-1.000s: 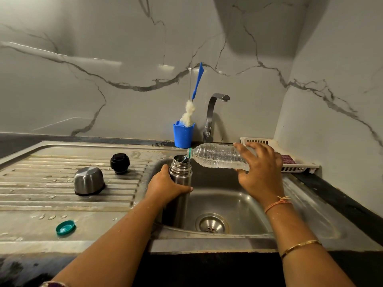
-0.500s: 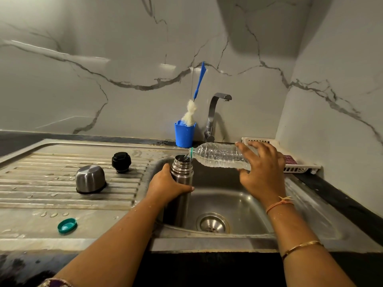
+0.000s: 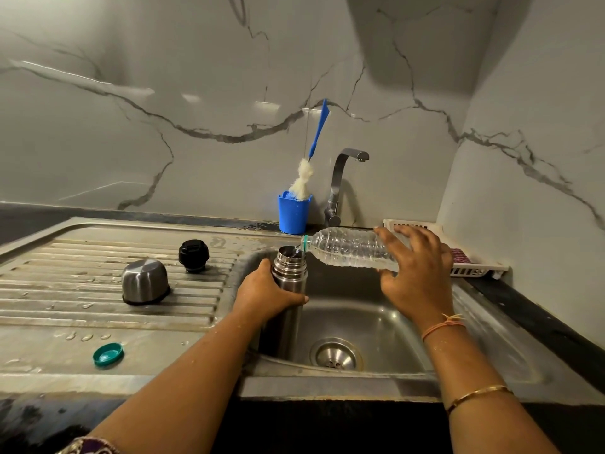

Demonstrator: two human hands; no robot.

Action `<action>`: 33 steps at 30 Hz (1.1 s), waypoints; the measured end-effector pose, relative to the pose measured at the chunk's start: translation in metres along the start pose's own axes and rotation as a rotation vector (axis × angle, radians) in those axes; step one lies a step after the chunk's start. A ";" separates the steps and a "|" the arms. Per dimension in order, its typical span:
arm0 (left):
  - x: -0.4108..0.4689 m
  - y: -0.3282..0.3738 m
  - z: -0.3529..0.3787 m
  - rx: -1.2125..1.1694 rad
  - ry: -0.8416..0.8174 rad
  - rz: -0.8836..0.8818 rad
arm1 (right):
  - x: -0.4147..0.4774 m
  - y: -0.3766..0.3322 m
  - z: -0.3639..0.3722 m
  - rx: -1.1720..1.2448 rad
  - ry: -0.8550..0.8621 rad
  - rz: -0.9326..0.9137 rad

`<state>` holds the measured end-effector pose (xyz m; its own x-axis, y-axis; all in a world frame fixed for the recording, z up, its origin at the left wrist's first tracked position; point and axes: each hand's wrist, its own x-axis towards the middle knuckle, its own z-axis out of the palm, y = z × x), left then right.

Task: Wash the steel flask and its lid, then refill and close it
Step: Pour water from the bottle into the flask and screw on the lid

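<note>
Left hand [image 3: 268,294] covers the flask [image 3: 289,267] midsection; I can't read the fill level inside. Right hand [image 3: 415,273] hides the bottle [image 3: 347,249] base. Rack [image 3: 478,268] at 3 o'clock: reddish item, unidentifiable. Forearms cut off at 6 o'clock.

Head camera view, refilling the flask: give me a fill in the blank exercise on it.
The left hand grips the steel flask, which stands in the ____.
The right hand tips the plastic bottle, pouring ____ into the flask.
On the drainboard, the steel cup lid sits beside a ____ stopper.
Missing: sink; water; black.
</note>
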<state>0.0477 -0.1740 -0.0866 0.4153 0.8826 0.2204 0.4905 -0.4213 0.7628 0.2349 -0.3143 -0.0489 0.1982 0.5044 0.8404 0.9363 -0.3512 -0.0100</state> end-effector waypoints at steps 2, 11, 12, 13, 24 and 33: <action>0.000 0.000 0.000 0.002 0.003 0.004 | 0.000 0.000 0.000 -0.003 0.001 0.004; 0.001 -0.001 0.000 0.004 0.009 0.005 | 0.000 0.001 0.001 -0.018 0.009 -0.006; 0.001 -0.002 0.000 0.004 0.008 0.005 | 0.000 0.001 0.001 -0.020 0.007 -0.007; 0.001 -0.002 0.000 0.004 0.007 0.005 | 0.000 0.001 0.001 -0.023 0.006 -0.007; 0.001 -0.001 0.000 0.003 0.013 0.006 | -0.001 0.000 0.001 -0.037 0.017 -0.012; 0.002 -0.002 0.000 -0.010 0.013 0.006 | 0.000 -0.001 0.002 -0.038 0.017 -0.004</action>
<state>0.0476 -0.1717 -0.0878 0.4085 0.8826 0.2328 0.4803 -0.4247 0.7674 0.2341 -0.3126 -0.0498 0.1891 0.4928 0.8493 0.9254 -0.3787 0.0137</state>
